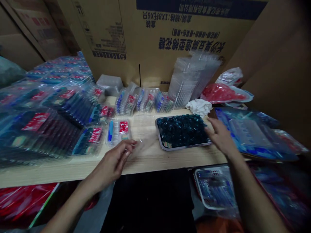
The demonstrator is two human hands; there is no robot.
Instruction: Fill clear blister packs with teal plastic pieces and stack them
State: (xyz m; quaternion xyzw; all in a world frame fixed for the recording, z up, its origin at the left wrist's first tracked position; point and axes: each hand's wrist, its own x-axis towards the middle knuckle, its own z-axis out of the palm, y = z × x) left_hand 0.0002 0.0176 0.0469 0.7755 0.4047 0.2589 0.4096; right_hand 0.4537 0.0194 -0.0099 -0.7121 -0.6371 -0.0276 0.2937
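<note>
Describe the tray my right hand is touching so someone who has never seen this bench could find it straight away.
On the pale wooden bench, look right of centre, just in front of the crumpled white cloth. The tray there is shallow with a light rim, and the right hand rests at its right edge. Unlike the clear packs nearby, it is heaped with dark teal pieces.
</note>
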